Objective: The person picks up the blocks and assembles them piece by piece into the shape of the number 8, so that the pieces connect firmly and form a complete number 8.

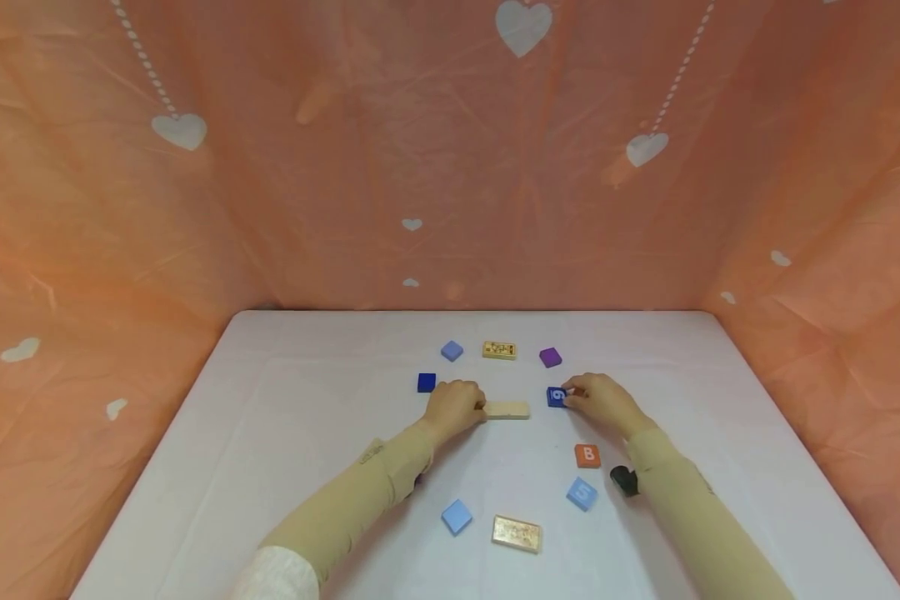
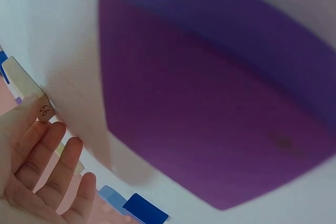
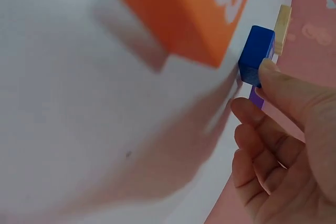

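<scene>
My left hand [image 1: 455,410] pinches the left end of a pale wooden block [image 1: 508,410] lying on the table. In the left wrist view, the thumb and index finger of that hand [image 2: 42,171] meet the block's end [image 2: 44,109], which is marked "66". To the right, my right hand [image 1: 606,402] holds a dark blue block [image 1: 556,397] by its right side, with a white numeral on top. The right wrist view shows the thumb against this blue block [image 3: 255,53]; the index fingertip is mostly hidden, and the other fingers curl loosely.
Around the hands lie a plain blue block [image 1: 427,382], a light blue block [image 1: 452,351], a gold block [image 1: 499,350] and a purple block [image 1: 551,357]. Nearer are an orange "B" block [image 1: 587,456], a light blue "5" block [image 1: 582,494], a black object [image 1: 625,480] and another gold block [image 1: 517,534].
</scene>
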Demonstrator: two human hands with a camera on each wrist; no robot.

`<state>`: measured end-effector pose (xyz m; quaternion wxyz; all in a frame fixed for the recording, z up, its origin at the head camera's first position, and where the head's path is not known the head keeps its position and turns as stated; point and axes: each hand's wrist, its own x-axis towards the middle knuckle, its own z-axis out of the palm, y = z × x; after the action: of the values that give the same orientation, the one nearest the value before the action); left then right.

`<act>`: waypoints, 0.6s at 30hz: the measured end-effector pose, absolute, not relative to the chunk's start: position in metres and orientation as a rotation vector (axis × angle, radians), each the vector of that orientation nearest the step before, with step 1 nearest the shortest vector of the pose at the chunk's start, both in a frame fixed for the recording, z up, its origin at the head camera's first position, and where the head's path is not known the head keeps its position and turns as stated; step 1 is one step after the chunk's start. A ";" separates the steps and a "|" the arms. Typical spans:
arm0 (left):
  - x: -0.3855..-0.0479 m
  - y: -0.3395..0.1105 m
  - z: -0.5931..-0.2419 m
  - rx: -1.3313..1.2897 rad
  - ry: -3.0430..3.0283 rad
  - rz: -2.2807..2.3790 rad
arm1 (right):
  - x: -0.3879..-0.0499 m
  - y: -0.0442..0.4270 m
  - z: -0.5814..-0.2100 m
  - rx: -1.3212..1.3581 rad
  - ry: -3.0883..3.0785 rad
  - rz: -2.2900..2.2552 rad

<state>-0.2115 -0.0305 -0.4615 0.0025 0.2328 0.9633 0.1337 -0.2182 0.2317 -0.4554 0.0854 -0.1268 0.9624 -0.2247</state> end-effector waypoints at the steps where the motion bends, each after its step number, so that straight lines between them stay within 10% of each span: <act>1: -0.212 -0.030 -0.462 0.726 3.018 0.421 | -0.219 0.230 -0.455 -0.381 2.868 -0.668; 18: -0.213 -0.030 -0.462 0.715 3.016 0.412 | -0.228 0.203 -0.456 -0.390 2.852 -0.626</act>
<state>-0.2130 -0.0300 -0.4617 0.0076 0.2286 0.9645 0.1318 -0.2278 0.2029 -0.4557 0.0977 -0.1318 0.9635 -0.2115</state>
